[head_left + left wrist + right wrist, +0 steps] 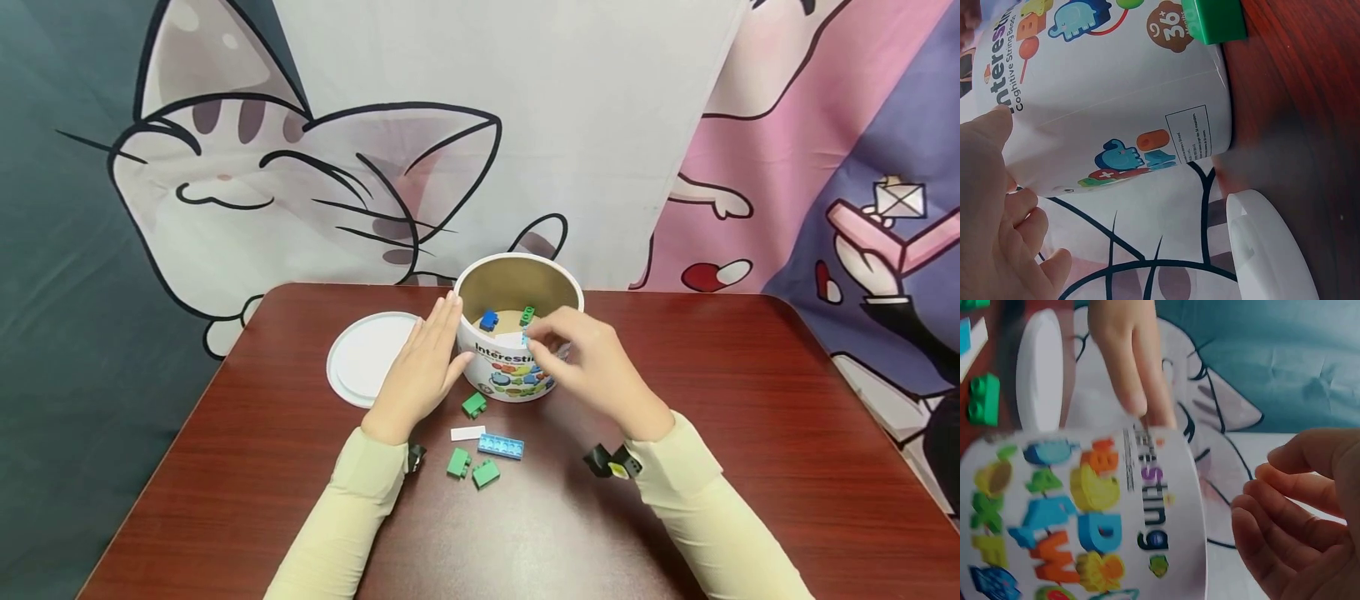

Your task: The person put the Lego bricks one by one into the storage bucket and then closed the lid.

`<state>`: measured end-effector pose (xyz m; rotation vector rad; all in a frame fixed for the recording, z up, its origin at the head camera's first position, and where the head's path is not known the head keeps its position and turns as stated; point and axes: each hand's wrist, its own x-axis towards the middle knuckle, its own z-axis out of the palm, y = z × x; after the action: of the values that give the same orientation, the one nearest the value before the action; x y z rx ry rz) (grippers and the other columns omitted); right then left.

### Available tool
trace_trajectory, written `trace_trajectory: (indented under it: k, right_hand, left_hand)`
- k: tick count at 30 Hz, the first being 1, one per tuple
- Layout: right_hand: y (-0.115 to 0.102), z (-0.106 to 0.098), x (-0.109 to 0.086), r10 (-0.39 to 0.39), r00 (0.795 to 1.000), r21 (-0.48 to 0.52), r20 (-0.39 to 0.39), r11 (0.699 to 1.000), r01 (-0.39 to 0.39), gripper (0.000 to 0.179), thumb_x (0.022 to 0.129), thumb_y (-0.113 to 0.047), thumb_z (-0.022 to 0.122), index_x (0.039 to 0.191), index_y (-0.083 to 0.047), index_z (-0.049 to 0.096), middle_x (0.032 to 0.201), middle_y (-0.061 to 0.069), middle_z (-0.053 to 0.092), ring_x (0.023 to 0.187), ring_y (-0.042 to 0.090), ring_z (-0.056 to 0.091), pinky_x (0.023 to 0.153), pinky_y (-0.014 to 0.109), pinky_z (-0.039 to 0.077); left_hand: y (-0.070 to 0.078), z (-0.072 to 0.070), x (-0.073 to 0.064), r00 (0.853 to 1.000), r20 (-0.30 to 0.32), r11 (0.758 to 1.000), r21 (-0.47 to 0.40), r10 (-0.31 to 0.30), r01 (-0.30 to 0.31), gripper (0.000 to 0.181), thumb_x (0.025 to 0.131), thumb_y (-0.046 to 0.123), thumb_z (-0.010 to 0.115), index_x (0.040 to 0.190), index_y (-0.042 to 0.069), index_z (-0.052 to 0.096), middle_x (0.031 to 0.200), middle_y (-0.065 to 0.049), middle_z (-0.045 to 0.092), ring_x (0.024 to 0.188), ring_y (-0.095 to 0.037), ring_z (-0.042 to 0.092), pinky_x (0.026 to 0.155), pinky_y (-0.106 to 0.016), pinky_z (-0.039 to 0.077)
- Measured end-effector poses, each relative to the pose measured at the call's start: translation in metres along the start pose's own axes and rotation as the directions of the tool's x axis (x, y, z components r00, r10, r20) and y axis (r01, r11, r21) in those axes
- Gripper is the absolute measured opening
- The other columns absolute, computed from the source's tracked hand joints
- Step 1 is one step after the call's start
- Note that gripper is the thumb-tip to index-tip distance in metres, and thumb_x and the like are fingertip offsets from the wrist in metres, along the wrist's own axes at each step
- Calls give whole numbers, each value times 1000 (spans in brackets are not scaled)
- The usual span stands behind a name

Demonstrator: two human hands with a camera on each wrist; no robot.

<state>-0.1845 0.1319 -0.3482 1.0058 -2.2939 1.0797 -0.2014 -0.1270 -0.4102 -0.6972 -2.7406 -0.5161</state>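
A white tub (504,373) with printed pictures stands upright on the table, its top uncovered. My left hand (423,367) rests against its left side with fingers extended, thumb at the front. Over the right front rim is my right hand (592,362), fingers bent and thumb apart from them; in the right wrist view nothing shows between the fingers (1291,515). Inside the tub lie a dark blue brick (489,321) and a green brick (527,316). A light blue piece (525,337) shows beside the right fingertips, partly hidden by them.
A white round lid (367,358) lies left of the tub. In front are a green brick (474,406), a white strip (468,433), a light blue long brick (501,447) and two more green bricks (459,463). A printed cloth (585,125) hangs behind the table.
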Motion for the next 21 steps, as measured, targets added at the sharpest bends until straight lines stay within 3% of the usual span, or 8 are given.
trace_trajectory:
  k: [6,10,17,21]
  right_hand:
    - [-7,9,-22,-67,991,74,115,995,59,17,84,1,77,98,-8,73,90,-3,68,78,8,63,69,25,56]
    - [-15,18,-34,-63,972,78,225,996,46,18,84,-3,78,100,-6,72,92,0,69,80,10,64,70,25,56]
    - [-23,38,-49,19,899,37,437,999,-39,18,87,-8,78,104,-2,73,95,6,67,81,15,65,73,24,56]
    - [-23,50,-56,33,862,16,505,999,-48,19,87,-11,80,103,-3,74,95,6,66,82,17,65,75,22,54]
  left_hand:
    - [1,0,0,1000,9,1000,-3,-9,9,73,107,34,51,163,6,13,170,-9,12,156,-22,10,124,-48,14]
    - [1,0,0,1000,0,1000,0,-8,8,73,107,33,52,163,5,14,169,-10,13,156,-23,11,124,-49,15]
    - [2,-2,0,1000,10,1000,13,-7,7,74,107,35,51,163,6,13,170,-9,12,156,-21,9,124,-48,15]
    - [1,-1,0,1000,6,1000,14,1,-1,73,107,35,50,163,5,13,170,-10,12,156,-21,9,124,-49,15]
